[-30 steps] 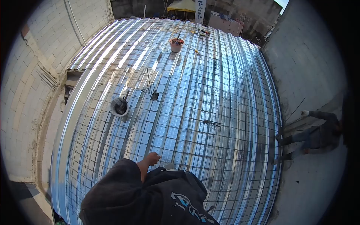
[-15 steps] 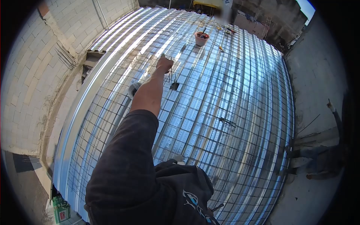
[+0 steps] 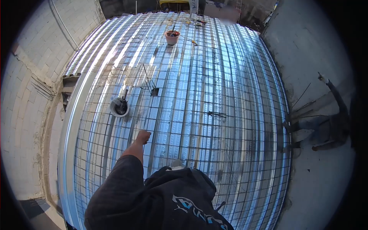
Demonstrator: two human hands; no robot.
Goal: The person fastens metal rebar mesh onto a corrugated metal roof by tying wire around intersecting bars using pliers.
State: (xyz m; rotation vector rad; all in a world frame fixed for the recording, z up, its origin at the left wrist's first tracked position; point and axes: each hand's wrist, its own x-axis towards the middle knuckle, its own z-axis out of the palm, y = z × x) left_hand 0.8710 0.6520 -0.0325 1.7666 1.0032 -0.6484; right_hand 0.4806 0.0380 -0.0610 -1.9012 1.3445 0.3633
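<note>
My left hand (image 3: 143, 137) is closed into a fist, held out low over steel wire mesh (image 3: 180, 132). Nothing shows in its fingers. A dark short sleeve covers the upper arm. My right hand is out of view; a thin dark object (image 3: 220, 207) sticks out beside my shirt, its kind unclear. Left and ahead of my hand, a pale bucket (image 3: 114, 108) holds dark contents with a dark handle rising from it. Beyond, thin bars rise by a small dark square opening (image 3: 155, 92) in the shiny corrugated metal decking (image 3: 67, 153) under the mesh.
A pinkish bucket (image 3: 172, 39) with items stands farther off, near a small yellow-orange tool (image 3: 194, 42). Short dark bars (image 3: 216, 114) lie on the mesh. Block walls (image 3: 23, 126) border the deck. At right stands a person (image 3: 329, 126), one arm raised.
My left arm has drawn back from its outstretched pointing pose and dropped nearer my body, its hand now a fist. My view has shifted, uncovering the pale bucket.
</note>
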